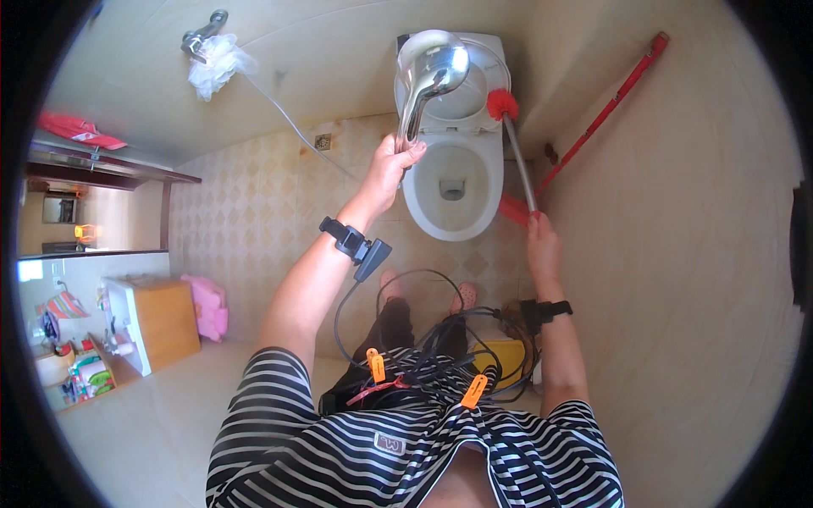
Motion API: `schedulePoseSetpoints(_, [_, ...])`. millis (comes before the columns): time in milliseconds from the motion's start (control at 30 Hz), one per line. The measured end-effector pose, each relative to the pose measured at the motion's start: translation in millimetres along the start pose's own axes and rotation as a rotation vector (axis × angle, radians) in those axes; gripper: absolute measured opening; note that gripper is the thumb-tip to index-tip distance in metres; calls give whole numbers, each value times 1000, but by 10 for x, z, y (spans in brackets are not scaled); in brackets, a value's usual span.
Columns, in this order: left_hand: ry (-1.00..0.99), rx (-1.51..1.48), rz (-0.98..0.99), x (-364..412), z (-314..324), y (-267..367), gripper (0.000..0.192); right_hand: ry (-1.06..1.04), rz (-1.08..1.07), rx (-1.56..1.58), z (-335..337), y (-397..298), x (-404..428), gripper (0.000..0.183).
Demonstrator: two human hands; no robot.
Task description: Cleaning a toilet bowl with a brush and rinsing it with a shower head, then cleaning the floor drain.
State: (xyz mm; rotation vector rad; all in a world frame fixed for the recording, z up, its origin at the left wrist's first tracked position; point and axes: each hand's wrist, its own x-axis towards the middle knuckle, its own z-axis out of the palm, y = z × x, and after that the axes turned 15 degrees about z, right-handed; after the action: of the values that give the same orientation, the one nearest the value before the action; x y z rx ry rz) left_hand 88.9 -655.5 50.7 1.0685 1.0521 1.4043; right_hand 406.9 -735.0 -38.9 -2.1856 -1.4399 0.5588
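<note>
My left hand (pixel 386 171) grips the handle of a chrome shower head (pixel 438 63), raised in front of the toilet's upright lid and seat. In my right hand (pixel 544 244) is the handle of a toilet brush (pixel 519 155); its round red bristle head (pixel 502 105) appears beside the right edge of the seat (pixel 508 73). Between my hands lies the white toilet bowl (pixel 411 203), uncovered, with the drain opening visible at its bottom. A thin shower hose (pixel 286 114) runs from the wall faucet (pixel 204 37) towards my left hand.
A red-handled broom or similar tool (pixel 597 120) leans against the right wall. A white bath puff (pixel 219 63) hangs at the faucet. A floor drain (pixel 322 141) lies left of the toilet. Black cables (pixel 438 336) hang before my body, near a yellow container (pixel 508 355). A washstand (pixel 165 324) stands left.
</note>
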Motion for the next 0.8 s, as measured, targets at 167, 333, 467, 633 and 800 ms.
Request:
schedulePoseSetpoints(167, [-21, 37, -9, -19, 83, -55, 19, 7, 43, -147, 86, 130, 7, 31])
schedulePoseSetpoints(333, [12, 21, 12, -18, 30, -14, 19, -1, -38, 54, -284, -284, 38, 30])
schedulePoseSetpoints(467, [-8, 0, 12, 13, 82, 27, 19, -46, 101, -122, -116, -98, -17, 29])
schedulePoseSetpoints(633, [-20, -2, 10, 16, 93, -5, 21, -18, 21, -77, -115, -178, 47, 28])
schedulePoseSetpoints(800, [-12, 11, 20, 11, 33, -68, 21, 35, -29, 3, -248, -316, -29, 28])
